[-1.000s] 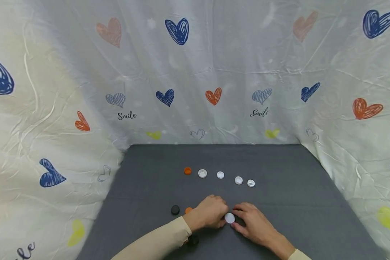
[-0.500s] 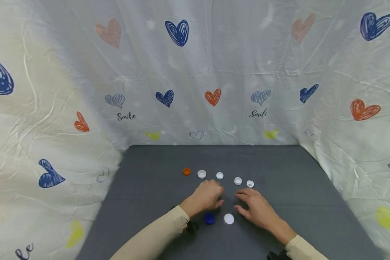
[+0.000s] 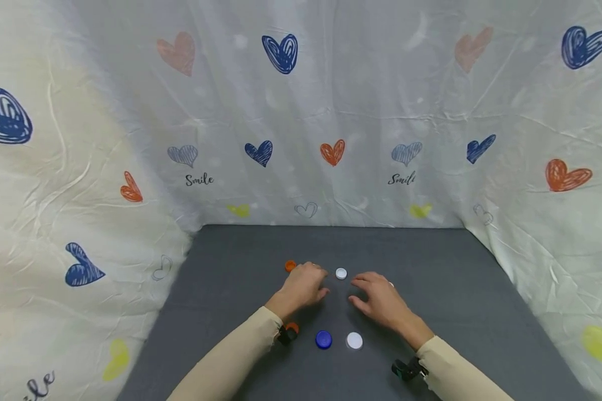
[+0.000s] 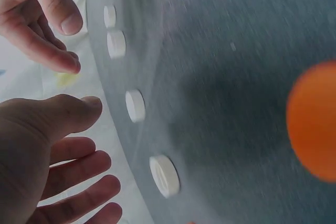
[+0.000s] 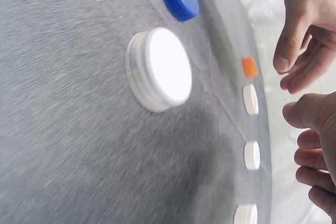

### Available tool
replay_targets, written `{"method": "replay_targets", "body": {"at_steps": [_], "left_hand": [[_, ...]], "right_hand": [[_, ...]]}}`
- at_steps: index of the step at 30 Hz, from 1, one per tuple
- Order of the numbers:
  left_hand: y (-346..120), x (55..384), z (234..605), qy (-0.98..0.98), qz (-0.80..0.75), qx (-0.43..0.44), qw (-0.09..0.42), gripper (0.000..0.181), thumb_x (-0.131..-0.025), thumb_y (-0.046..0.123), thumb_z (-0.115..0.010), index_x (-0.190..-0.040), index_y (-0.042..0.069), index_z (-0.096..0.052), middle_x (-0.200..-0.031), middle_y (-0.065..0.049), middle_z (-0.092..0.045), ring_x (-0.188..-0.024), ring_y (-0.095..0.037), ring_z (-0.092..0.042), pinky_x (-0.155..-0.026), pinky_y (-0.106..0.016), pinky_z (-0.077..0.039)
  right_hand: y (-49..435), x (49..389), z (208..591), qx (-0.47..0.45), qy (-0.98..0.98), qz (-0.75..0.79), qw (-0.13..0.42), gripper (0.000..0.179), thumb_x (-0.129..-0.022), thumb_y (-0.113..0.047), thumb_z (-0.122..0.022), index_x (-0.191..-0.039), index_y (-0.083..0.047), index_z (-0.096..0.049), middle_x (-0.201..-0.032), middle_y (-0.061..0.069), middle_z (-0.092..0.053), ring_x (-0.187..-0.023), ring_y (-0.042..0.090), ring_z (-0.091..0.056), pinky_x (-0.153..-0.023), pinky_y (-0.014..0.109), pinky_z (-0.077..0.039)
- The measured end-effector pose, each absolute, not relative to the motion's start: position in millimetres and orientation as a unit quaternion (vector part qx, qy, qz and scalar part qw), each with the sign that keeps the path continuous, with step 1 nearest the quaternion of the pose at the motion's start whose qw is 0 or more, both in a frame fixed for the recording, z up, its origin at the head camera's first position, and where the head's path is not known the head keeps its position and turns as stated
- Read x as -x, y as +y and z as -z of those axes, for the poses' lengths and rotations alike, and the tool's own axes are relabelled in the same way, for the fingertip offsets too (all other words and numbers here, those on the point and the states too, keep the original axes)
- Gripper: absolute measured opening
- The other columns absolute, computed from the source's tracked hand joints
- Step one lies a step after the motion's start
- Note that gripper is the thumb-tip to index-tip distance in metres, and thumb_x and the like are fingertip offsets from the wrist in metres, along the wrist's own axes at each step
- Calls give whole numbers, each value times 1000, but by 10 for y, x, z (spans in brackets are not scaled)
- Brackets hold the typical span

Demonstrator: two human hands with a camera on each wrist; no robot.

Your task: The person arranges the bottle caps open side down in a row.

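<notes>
Both hands hover over the far row of bottle caps with relaxed, spread fingers and hold nothing. My left hand [image 3: 301,285] covers part of the row beside an orange cap [image 3: 290,265]; a white cap [image 4: 164,176] near its fingers shows in the left wrist view. Between the two hands a small white cap [image 3: 341,273] lies on the dark cloth. My right hand [image 3: 383,301] faces the left one and hides most of the row's right end, where further white caps [image 4: 116,43] appear in the left wrist view.
Closer to the body lie a blue cap [image 3: 323,340], a larger white cap [image 3: 354,341] with a ridged side, and an orange cap [image 3: 292,327] partly behind the left wrist's black strap [image 3: 287,335]. A white curtain printed with hearts [image 3: 306,111] bounds the grey-clothed table [image 3: 421,250].
Both hands have left the near white cap and moved forward to the far row, the left also leftward. The near blue and white caps now lie uncovered.
</notes>
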State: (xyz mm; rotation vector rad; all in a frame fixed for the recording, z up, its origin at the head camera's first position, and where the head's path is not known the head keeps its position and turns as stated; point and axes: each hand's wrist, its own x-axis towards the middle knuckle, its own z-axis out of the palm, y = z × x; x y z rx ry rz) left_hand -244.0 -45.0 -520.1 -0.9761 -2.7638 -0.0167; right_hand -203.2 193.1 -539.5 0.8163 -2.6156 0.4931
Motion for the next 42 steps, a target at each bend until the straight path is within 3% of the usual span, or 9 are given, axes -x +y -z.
{"method": "replay_targets", "body": {"at_steps": [8,16,24,32,42], "left_hand": [[-756,2556,5224,-951,18,293,98,30,-84,42,-79,-102,18,-77,-90,2,-72,-84,-23,-68,-71,-42,-57],[-1009,2593,5235,-966,29,247,76,40,-86,41,-78,-118,18,-75,-110,0,-74,-99,-23,-69,-83,-42,-57],[-1247,2602,5195,-970,47,228,72,39,-86,37,-79,-118,16,-75,-105,-1,-74,-92,-23,-69,-78,-40,-58],[-1393,2668,5201,-977,50,198,65,42,-85,39,-80,-118,14,-74,-107,-3,-74,-94,-23,-69,-79,-41,-59],[-1509,2795,5302,-982,57,174,56,40,-85,38,-80,-116,13,-75,-110,-4,-75,-96,-22,-70,-80,-40,-59]], "right_hand": [[1660,2270,5420,-310,-918,-185,161,37,-83,-27,-81,-114,-6,-75,-114,8,-72,-110,27,-66,-95,48,-52],[1445,2472,5363,-307,-926,-171,139,35,-85,-29,-80,-113,-8,-75,-116,7,-72,-111,26,-65,-96,47,-52],[1268,2629,5311,-330,-922,-161,126,37,-83,-28,-82,-111,-4,-75,-114,10,-72,-109,29,-66,-95,48,-53],[1072,2757,5353,-352,-912,-161,136,34,-84,-30,-80,-110,-8,-76,-110,7,-74,-107,27,-67,-95,46,-53],[789,2910,5322,-337,-924,-155,90,37,-87,-31,-79,-114,-6,-75,-111,7,-73,-106,27,-67,-96,46,-52]]}}
